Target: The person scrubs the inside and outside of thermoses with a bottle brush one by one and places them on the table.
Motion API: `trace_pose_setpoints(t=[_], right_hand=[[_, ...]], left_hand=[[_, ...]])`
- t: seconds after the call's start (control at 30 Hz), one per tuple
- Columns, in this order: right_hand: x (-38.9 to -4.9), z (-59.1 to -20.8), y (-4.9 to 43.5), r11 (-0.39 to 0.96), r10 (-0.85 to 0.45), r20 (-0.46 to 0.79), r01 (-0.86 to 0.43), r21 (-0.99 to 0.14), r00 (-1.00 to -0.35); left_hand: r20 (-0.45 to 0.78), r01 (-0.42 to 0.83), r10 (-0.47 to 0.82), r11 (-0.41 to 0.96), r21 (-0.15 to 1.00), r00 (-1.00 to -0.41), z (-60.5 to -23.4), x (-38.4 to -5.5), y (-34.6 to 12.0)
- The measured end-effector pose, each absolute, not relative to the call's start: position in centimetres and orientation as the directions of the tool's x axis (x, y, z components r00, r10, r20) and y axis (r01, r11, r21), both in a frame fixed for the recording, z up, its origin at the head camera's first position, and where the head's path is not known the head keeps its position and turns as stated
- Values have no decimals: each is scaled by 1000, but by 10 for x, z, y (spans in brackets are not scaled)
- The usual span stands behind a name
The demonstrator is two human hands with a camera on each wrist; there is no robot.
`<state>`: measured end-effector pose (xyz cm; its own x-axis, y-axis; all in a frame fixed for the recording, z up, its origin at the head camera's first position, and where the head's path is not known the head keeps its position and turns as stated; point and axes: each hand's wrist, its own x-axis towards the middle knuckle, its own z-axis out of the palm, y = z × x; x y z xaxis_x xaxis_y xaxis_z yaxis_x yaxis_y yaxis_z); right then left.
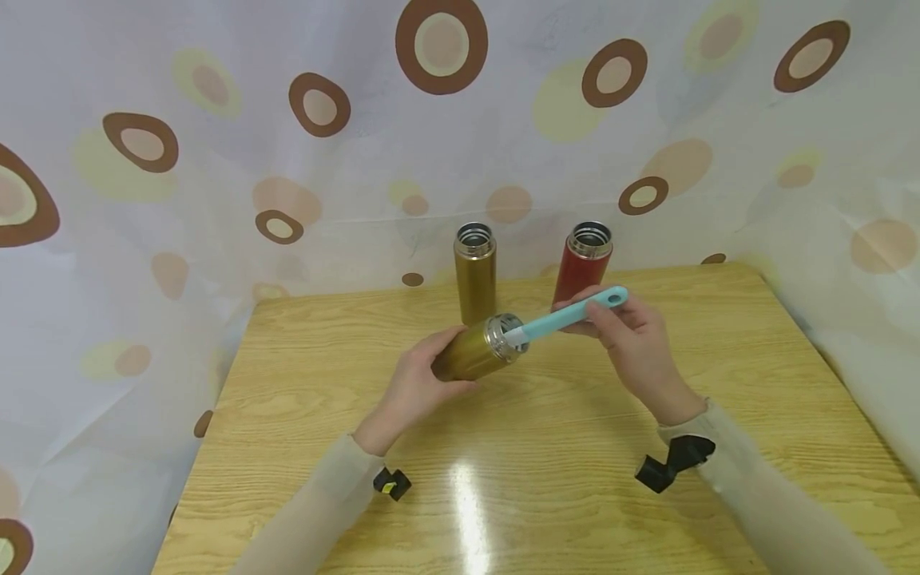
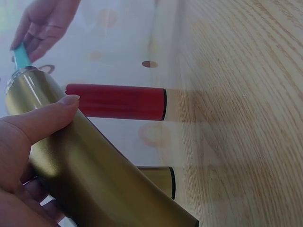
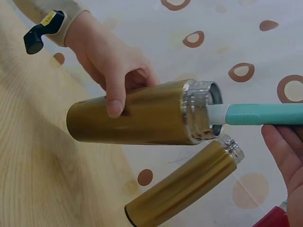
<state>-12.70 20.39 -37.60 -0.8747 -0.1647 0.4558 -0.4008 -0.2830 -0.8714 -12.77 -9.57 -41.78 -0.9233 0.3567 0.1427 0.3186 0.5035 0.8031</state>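
My left hand (image 1: 420, 375) grips a gold thermos bottle (image 1: 470, 355) round its body, tilted with its uncapped steel mouth toward the right. In the right wrist view the same gold bottle (image 3: 137, 116) lies nearly level, thumb along its near side. My right hand (image 1: 640, 343) pinches the turquoise handle of a brush (image 1: 568, 315), with a hanging hole at its end. The white neck (image 3: 218, 114) of the brush enters the bottle's mouth; its head is hidden inside. In the left wrist view the right hand (image 2: 45, 26) shows beyond the bottle's mouth.
A second gold bottle (image 1: 476, 279) stands uncapped at the back of the wooden table (image 1: 323, 399). To its right stands an uncapped red bottle (image 1: 580, 267), partly behind my right hand. A patterned cloth (image 1: 359, 176) hangs behind the table and along its sides.
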Motion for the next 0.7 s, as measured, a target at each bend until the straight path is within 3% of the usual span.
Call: trace_pose_setpoints(t=[0.27, 0.43, 0.7], right_hand=[[-129, -363, 215, -463, -93, 506, -413, -785, -858], [-128, -360, 214, -443, -84, 515, -431, -787, -853], [-123, -372, 203, -185, -166, 477, -448, -875, -863]], left_hand=[[141, 301, 334, 499, 812, -932, -419, -129, -99], [139, 302, 335, 508, 807, -932, -418, -129, -99], [139, 320, 354, 526, 788, -925, -417, -128, -93]])
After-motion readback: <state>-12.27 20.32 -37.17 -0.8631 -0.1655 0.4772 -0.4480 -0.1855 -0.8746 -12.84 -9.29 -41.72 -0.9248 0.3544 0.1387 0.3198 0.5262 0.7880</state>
